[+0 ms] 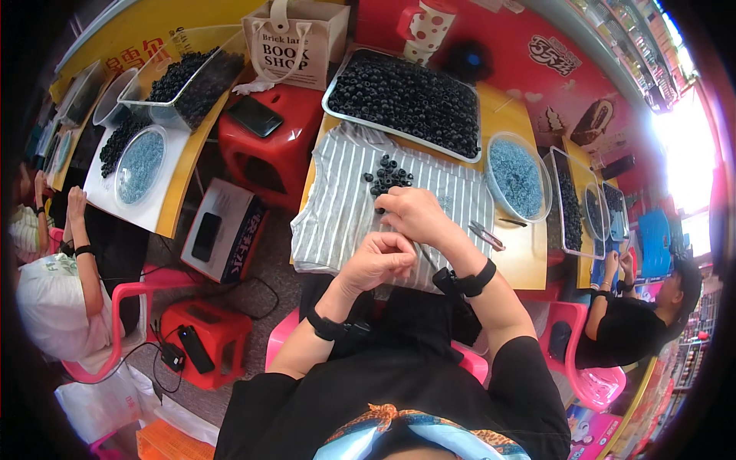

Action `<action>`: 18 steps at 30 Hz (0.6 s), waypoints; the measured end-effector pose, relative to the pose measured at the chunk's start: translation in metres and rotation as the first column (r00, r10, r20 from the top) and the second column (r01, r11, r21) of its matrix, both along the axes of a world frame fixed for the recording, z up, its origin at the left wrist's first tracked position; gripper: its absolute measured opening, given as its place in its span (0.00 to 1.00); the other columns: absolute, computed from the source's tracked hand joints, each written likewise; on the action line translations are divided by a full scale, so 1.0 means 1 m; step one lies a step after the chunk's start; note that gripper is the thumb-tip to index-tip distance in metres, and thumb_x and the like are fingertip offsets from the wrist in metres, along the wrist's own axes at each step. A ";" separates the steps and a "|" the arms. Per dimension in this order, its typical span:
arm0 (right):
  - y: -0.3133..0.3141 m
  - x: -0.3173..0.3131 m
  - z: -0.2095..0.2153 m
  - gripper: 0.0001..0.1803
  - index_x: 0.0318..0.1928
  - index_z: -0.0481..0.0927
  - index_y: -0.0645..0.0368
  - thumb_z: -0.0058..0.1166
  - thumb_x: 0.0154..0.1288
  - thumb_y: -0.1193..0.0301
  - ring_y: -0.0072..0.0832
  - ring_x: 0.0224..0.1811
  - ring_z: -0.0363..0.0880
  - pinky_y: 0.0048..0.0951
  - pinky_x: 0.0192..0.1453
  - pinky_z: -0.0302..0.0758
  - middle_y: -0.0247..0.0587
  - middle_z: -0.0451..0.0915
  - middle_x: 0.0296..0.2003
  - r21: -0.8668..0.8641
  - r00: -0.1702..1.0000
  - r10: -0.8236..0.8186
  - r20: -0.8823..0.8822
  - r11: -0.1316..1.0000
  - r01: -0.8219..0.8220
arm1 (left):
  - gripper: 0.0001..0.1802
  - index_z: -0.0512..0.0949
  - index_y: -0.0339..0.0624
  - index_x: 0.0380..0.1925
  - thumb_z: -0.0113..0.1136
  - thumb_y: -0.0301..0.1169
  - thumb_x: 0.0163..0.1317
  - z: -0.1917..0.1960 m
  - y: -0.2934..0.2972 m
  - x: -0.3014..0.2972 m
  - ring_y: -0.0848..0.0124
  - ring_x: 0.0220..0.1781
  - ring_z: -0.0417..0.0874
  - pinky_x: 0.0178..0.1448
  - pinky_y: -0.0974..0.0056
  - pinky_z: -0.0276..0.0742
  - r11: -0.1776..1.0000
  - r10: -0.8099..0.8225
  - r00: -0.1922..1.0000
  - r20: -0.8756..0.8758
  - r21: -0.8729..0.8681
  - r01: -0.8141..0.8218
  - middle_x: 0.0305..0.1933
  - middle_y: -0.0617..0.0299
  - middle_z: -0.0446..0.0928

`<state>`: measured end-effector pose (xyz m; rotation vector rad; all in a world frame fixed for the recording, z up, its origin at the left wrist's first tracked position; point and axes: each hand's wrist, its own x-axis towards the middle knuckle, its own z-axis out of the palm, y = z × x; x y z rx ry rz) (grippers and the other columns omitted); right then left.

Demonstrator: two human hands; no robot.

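My left hand (377,261) is curled into a loose fist over the near edge of a grey striped cloth (345,207); what it pinches is too small to tell. My right hand (414,215) reaches forward on the cloth, fingertips closed at a black bead beside a small pile of black beads (389,175). A thin rod or needle (426,257) runs between the two hands. Beyond the cloth stands a large tray of black beads (406,100). A clear bowl of pale blue beads (516,176) sits to the right. Both wrists wear black bands.
Small pliers (486,235) lie on the yellow table right of my hand. A red stool with a phone (264,126) and a paper bag (295,42) stand to the left. Other people sit at left (54,284) and right (636,314) with their own bead trays.
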<state>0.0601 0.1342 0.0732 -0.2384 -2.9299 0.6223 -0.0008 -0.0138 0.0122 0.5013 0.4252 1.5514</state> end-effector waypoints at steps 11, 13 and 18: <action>-0.004 0.058 0.025 0.08 0.33 0.83 0.63 0.65 0.50 0.83 0.25 0.30 0.77 0.24 0.31 0.71 0.37 0.77 0.28 -0.479 0.895 -0.321 -0.309 0.866 0.145 | 0.15 0.75 0.34 0.50 0.61 0.25 0.64 0.000 0.007 -0.002 0.72 0.33 0.82 0.37 0.70 0.78 0.968 0.230 0.973 0.003 -0.103 -0.229 0.38 0.59 0.80; -0.026 0.072 0.024 0.08 0.33 0.82 0.64 0.65 0.50 0.83 0.28 0.28 0.77 0.26 0.30 0.72 0.39 0.77 0.27 -0.609 0.891 -0.358 -0.277 0.784 0.126 | 0.18 0.75 0.34 0.54 0.61 0.25 0.65 0.001 0.008 0.001 0.70 0.35 0.83 0.41 0.69 0.80 0.982 0.185 0.983 0.003 -0.039 -0.184 0.43 0.58 0.81; -0.056 0.087 0.005 0.08 0.29 0.78 0.62 0.64 0.49 0.82 0.35 0.26 0.76 0.32 0.28 0.71 0.41 0.73 0.25 -0.452 0.815 -0.377 -0.439 0.877 0.163 | 0.15 0.77 0.31 0.51 0.57 0.26 0.67 -0.008 0.002 -0.004 0.67 0.42 0.85 0.45 0.65 0.81 1.000 0.009 0.998 -0.055 0.007 -0.008 0.45 0.53 0.82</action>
